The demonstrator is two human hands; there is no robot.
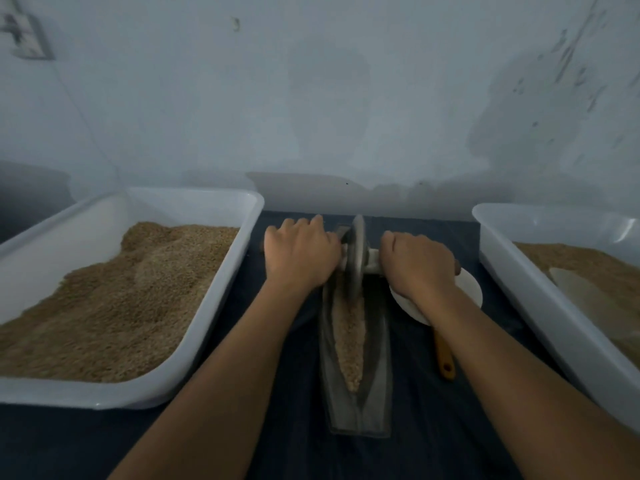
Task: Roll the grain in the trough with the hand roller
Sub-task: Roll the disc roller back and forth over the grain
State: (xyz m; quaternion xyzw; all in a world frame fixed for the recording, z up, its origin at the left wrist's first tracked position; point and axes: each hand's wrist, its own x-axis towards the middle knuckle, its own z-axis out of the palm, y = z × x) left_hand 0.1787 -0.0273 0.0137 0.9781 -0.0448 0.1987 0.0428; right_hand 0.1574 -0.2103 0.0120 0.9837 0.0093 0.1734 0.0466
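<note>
A narrow grey boat-shaped trough (375,386) lies lengthwise on the dark cloth in front of me. A strip of pale crushed grain (350,337) fills its groove. The hand roller's grey disc wheel (356,258) stands upright in the far half of the trough, on the grain. My left hand (300,252) grips the axle handle on the wheel's left side. My right hand (417,263) grips the handle on the right side. Both handles are mostly hidden under my fingers.
A white tub (194,348) of brown grain stands at the left. Another white tub (526,289) with grain and a pale scoop is at the right. A white dish (469,289) and a wooden-handled tool (445,358) lie right of the trough. A wall rises close behind.
</note>
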